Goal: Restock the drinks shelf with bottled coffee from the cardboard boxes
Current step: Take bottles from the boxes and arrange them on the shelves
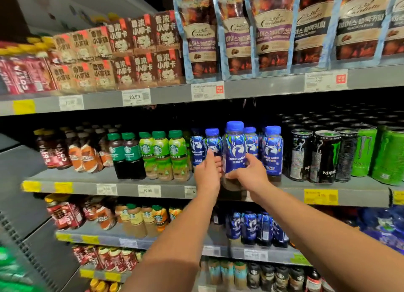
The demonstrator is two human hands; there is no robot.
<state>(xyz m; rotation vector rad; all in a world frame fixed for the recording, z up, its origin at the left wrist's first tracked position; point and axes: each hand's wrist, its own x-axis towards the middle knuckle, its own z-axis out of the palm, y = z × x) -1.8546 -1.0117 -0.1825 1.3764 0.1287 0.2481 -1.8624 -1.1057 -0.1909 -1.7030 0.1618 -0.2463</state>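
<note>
Fingers and thumb of the right hand (251, 173) wrap around the lower half of a blue-capped coffee bottle (235, 152), holding it upright at the front of the middle shelf (124, 188). The bottle's dark base sits level with the grey shelf rim, and whether it rests on the shelf cannot be told. The left hand (206, 173) is just beside it, not clenched, with fingers stretched upward against a neighbouring blue bottle (212, 142) and the thumb close to the held one. More bottles of the same blue kind (272, 152) stand behind and to the right. Left of this group stand green-capped bottles (160, 154), and to the right are black and green cans (325, 156). White and yellow price tags (149, 190) line the rim. On the shelf above stand tall coffee pouches (273, 29) and stacked brown cartons (142, 49). On the shelf below, under the forearms, stands another cluster of blue bottles (258, 228).
</note>
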